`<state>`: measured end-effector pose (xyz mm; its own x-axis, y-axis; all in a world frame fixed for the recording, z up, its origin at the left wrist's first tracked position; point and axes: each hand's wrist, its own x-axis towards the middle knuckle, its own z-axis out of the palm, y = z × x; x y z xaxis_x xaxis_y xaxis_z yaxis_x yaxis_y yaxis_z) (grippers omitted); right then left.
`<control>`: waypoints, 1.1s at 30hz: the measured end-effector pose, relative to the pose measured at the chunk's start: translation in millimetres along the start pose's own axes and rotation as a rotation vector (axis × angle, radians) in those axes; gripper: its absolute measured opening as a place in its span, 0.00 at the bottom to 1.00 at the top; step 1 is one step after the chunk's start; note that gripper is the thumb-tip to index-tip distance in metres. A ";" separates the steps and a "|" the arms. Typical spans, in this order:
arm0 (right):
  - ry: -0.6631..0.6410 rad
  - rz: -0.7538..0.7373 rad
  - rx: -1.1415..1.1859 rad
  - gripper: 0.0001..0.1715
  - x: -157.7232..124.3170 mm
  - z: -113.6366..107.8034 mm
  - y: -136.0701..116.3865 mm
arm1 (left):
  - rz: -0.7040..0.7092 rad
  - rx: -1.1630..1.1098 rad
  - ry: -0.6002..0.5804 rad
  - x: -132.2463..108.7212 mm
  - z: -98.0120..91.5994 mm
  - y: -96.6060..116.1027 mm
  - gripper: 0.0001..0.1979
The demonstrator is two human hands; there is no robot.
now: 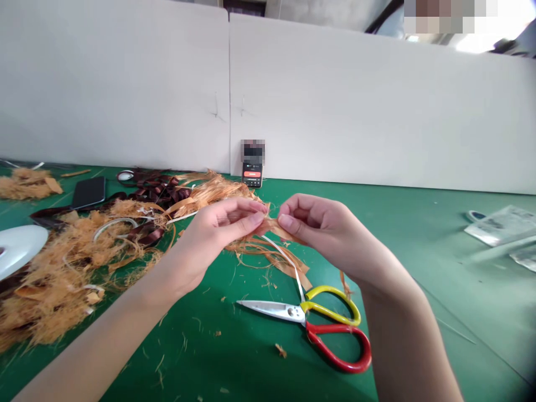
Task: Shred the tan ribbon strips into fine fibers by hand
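My left hand (232, 220) and my right hand (316, 220) meet above the green table, thumbs and fingers pinched on a tan ribbon strip (272, 223) stretched between them. Frayed tan fibres stick out near my left fingertips. Below my hands lie scissors (293, 310) with one yellow and one red handle, their blades together and pointing left. A narrow white strip (288, 258) runs down from near my left fingers to the scissors. Flat tan strips (288, 265) lie on the table behind it.
Frayed tan fibre heaps (54, 290) and dark brown ribbon (163, 190) cover the left side. A dark phone (89, 192) lies among them; another phone (252, 170) leans against the white partition (377, 106). A white disc (19, 251) is far left, clear plastic packets (500, 223) right.
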<state>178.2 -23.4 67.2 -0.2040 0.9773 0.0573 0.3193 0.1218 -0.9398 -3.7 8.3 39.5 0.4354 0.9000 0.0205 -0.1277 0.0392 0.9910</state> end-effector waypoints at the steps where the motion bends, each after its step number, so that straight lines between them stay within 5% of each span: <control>1: -0.003 0.002 -0.003 0.13 -0.1 -0.4 0.2 | -0.012 -0.004 -0.002 -0.1 -1.0 0.7 0.09; 13: 0.029 -0.008 -0.032 0.12 0.5 -1.7 1.8 | -0.115 -0.002 -0.116 1.3 -3.1 1.9 0.17; 33: 0.103 0.058 0.037 0.14 -2.3 -7.7 2.0 | -0.112 0.380 -0.019 11.7 -31.4 11.4 0.13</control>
<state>186.5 -24.0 67.8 -0.0897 0.9954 0.0345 0.2932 0.0595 -0.9542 -28.1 33.0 46.9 0.4450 0.8908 -0.0918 0.2585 -0.0297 0.9655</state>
